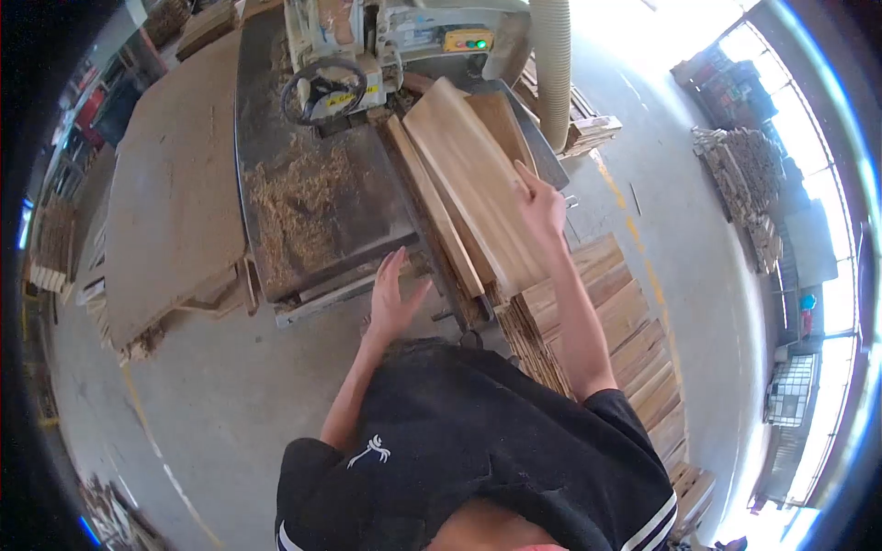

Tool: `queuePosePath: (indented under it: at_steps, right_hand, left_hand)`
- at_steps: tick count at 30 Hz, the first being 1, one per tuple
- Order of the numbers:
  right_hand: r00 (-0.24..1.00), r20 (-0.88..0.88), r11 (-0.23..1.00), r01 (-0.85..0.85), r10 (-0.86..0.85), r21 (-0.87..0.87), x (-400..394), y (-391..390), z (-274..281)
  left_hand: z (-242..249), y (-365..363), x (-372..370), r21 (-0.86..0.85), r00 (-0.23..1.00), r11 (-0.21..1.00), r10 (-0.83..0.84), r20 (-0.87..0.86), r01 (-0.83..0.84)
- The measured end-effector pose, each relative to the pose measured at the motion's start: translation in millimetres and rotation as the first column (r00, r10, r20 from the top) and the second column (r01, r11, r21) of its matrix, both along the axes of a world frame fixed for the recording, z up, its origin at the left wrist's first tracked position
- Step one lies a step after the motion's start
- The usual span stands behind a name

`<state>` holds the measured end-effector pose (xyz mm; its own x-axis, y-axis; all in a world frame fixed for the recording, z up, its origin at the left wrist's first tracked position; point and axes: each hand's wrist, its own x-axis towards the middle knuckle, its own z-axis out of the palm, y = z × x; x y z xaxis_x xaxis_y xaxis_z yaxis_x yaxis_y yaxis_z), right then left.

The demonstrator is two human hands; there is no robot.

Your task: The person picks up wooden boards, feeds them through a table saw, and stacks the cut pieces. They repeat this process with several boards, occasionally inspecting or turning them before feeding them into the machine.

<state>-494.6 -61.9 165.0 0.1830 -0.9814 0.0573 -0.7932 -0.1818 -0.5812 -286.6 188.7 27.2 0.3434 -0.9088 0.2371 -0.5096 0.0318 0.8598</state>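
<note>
My right hand (542, 209) grips the right edge of a wide wooden board (473, 170), thumb on its upper face. The board lies slanted over the right side of a woodworking machine's dark metal table (367, 184). Beneath and beside it run a narrow wooden strip (436, 211) and another board (501, 124), partly hidden. Near the table's front edge, my left hand (393, 298) is held with fingers apart and nothing in it, left of the narrow strip.
Wood shavings (303, 197) cover part of the table. Behind stand a black handwheel (323, 92), a yellow button box (469, 39) and a ribbed hose (552, 73). Stacked planks (625, 321) lie at right, a large brown panel (175, 184) at left.
</note>
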Motion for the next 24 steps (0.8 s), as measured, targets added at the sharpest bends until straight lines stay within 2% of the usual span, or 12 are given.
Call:
queuePosePath:
  at_steps: [2, 5, 6, 10, 11, 13, 15, 16, 18, 19, 21, 24]
  right_hand:
    - [0.980, 0.185, 0.996, -0.084, 0.076, 0.039, -21, -24, -19]
    - [0.820, 0.571, 0.968, -0.179, 0.047, 0.177, -23, -24, -65]
    - [0.714, 0.700, 0.949, -0.226, 0.008, 0.220, -12, -21, -73]
    - [0.613, 0.778, 0.892, -0.264, -0.139, 0.368, 43, 52, -83]
    - [0.660, 0.741, 0.880, -0.276, -0.119, 0.387, 57, 66, -88]
    - [0.742, 0.665, 0.866, -0.271, -0.091, 0.421, 81, 86, -111]
    - [0.764, 0.632, 0.878, -0.383, 0.127, 0.287, 115, 112, -154]
    - [0.852, 0.458, 0.833, -0.434, 0.256, 0.342, 122, 133, -117]
    - [0.869, 0.218, 0.823, -0.492, 0.444, 0.285, 151, 158, -143]
    - [0.810, 0.378, 0.761, -0.568, 0.449, 0.313, 153, 165, -154]
    - [0.641, 0.655, 0.615, -0.718, 0.400, 0.326, 156, 174, -168]
    - [0.488, 0.840, 0.266, -0.799, -0.236, 0.539, 156, 177, -127]
  left_hand:
    - [2, -8, 1, 0.038, 0.922, 0.999, -0.002, -0.387, 0.018]
    - [13, -17, -9, 0.002, 0.711, 1.000, -0.003, -0.704, 0.007]
    - [20, -17, -10, -0.049, 0.629, 0.999, -0.038, -0.777, 0.000]
    - [35, 1, -11, 0.086, 0.468, 0.996, 0.070, -0.881, 0.013]
    - [38, 9, 4, 0.270, 0.700, 0.960, 0.139, -0.701, 0.080]
    - [25, 31, 16, 0.233, 0.626, 0.971, 0.218, -0.749, -0.060]
    - [24, 48, 43, 0.213, 0.651, 0.963, 0.269, -0.710, -0.166]
    - [27, 59, 56, 0.211, 0.701, 0.956, 0.295, -0.649, -0.206]
    - [38, 69, 76, 0.262, 0.804, 0.935, 0.343, -0.486, -0.241]
    - [56, 68, 83, 0.322, 0.852, 0.915, 0.359, -0.381, -0.241]
    - [82, 62, 84, 0.361, 0.914, 0.898, 0.343, -0.217, -0.252]
    - [75, 48, 77, 0.195, 0.886, 0.974, 0.189, -0.423, -0.114]
